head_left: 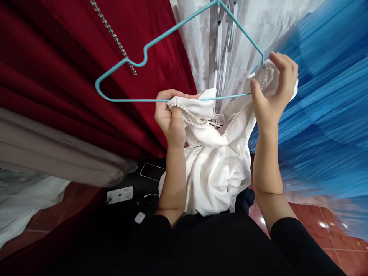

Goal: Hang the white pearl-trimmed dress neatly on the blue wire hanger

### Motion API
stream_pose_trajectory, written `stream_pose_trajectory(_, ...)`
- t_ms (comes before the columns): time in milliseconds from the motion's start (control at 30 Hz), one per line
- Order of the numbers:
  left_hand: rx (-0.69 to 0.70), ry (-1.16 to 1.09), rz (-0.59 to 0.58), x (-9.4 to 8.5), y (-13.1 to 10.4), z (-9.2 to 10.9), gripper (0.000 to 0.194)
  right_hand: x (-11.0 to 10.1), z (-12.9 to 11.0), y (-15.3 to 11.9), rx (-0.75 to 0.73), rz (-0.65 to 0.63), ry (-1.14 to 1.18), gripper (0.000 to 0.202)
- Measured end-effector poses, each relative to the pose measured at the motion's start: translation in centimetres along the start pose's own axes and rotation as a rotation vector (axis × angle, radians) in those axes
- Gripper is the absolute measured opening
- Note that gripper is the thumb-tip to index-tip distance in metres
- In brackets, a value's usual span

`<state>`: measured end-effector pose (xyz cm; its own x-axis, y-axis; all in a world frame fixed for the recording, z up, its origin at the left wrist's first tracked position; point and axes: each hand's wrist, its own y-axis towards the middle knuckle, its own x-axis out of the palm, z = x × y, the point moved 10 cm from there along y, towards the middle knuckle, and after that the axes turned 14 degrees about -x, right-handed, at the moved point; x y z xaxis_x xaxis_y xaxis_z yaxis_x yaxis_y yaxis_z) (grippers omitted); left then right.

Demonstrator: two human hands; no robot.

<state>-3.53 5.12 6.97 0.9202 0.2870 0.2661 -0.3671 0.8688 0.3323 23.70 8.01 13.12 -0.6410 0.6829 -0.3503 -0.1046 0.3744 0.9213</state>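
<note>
A light blue hanger point(169, 33) hangs in front of me, its right end hooked into the strap of a white dress point(215, 165) with pearl trim. My left hand point(172, 117) is closed on the dress's left upper edge, thumb in front, beside the hanger's lower bar. My right hand point(274, 90) is at the right strap by the hanger's end, its thumb and fingers apart around the fabric. The left end of the hanger is bare. The dress's skirt lies bunched between my forearms.
Dark red fabric point(149, 76) with a beaded chain hangs at the left, blue tulle point(330, 96) at the right. White fabric and metal poles stand behind the hanger. A phone point(119, 195) and a small white case point(139, 217) lie on a black surface, lower left.
</note>
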Motion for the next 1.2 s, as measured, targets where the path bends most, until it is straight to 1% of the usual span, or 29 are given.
stream_pose_trajectory(67,-0.015,-0.007,0.005,-0.3,0.1,-0.4,0.041,0.7,1.9,0.5,0.047,-0.099,0.048,0.037)
stream_pose_trajectory(133,-0.009,-0.012,0.013,-0.7,0.4,-0.5,0.039,0.7,3.1,1.1,0.068,-0.132,0.134,0.035)
stream_pose_trajectory(200,0.018,-0.048,-0.014,-0.8,0.5,-0.2,0.034,0.2,4.0,1.9,0.09,-0.113,0.178,0.034)
stream_pose_trajectory(300,0.055,-0.145,-0.059,-0.9,0.6,0.6,0.022,-1.4,6.1,2.5,0.175,-0.012,0.158,0.036)
stream_pose_trajectory(333,0.051,-0.163,-0.061,-1.0,0.7,0.7,0.02,-1.9,7.1,2.2,0.226,0.016,0.143,0.034)
stream_pose_trajectory(400,0.036,-0.166,-0.056,-1.3,0.9,0.8,0.022,-2.8,9.0,1.0,0.322,0.041,0.127,0.027)
stream_pose_trajectory(433,0.028,-0.158,-0.054,-1.3,1.2,0.7,0.026,-2.9,9.6,0.1,0.356,0.006,0.135,0.024)
stream_pose_trajectory(467,0.022,-0.148,-0.049,-1.4,1.4,0.6,0.029,-2.8,9.9,-0.8,0.375,-0.065,0.153,0.021)
stream_pose_trajectory(500,0.02,-0.142,-0.041,-1.5,1.7,0.5,0.031,-2.5,9.8,-1.7,0.384,-0.159,0.175,0.018)
stream_pose_trajectory(533,0.021,-0.142,-0.032,-1.5,1.9,0.3,0.03,-1.7,9.2,-2.7,0.38,-0.303,0.217,0.016)
stream_pose_trajectory(600,0.008,-0.163,-0.019,-1.4,2.4,-0.4,0.025,-0.4,6.7,-4.5,0.334,-0.563,0.319,0.014)
stream_pose_trajectory(633,0.001,-0.187,-0.016,-1.2,2.6,-0.9,0.022,0.0,4.8,-4.9,0.28,-0.64,0.381,0.014)
stream_pose_trajectory(667,-0.007,-0.221,-0.014,-0.9,2.7,-1.4,0.02,0.3,2.8,-4.8,0.212,-0.666,0.434,0.016)
stream_pose_trajectory(700,-0.016,-0.254,-0.014,-0.7,2.8,-1.9,0.019,0.3,0.9,-4.2,0.138,-0.626,0.471,0.017)
stream_pose_trajectory(733,-0.022,-0.279,-0.018,-0.4,2.8,-2.4,0.02,0.1,-0.9,-3.3,0.045,-0.535,0.499,0.017)
stream_pose_trajectory(800,-0.015,-0.302,-0.042,0.1,2.8,-3.2,0.025,-0.1,-3.1,-2.1,-0.076,-0.36,0.415,0.019)
stream_pose_trajectory(833,-0.01,-0.298,-0.059,0.3,2.7,-3.5,0.027,-0.2,-3.9,-1.8,-0.122,-0.275,0.365,0.02)
stream_pose_trajectory(900,-0.005,-0.278,-0.086,0.4,2.6,-3.9,0.03,-0.4,-4.5,-1.8,-0.169,-0.129,0.295,0.022)
stream_pose_trajectory(967,-0.021,-0.25,-0.1,0.2,2.7,-4.4,0.031,-0.4,-4.2,-2.3,-0.141,-0.029,0.308,0.025)
stream_pose_trajectory(1033,-0.038,-0.227,-0.098,0.0,2.8,-4.6,0.033,-0.1,-3.3,-2.8,-0.061,0.016,0.37,0.03)
stream_pose_trajectory(1067,-0.041,-0.223,-0.094,-0.1,2.8,-4.6,0.034,0.4,-2.9,-2.9,-0.018,0.007,0.406,0.031)
stream_pose_trajectory(1133,-0.041,-0.236,-0.09,-0.1,2.8,-4.4,0.034,1.5,-2.2,-3.0,0.048,-0.037,0.466,0.024)
stream_pose_trajectory(1167,-0.043,-0.247,-0.097,0.1,2.8,-4.3,0.034,1.9,-1.9,-3.0,0.064,-0.048,0.484,0.021)
stream_pose_trajectory(1200,-0.047,-0.257,-0.105,0.2,2.7,-4.3,0.034,2.2,-1.7,-2.9,0.077,-0.051,0.49,0.023)
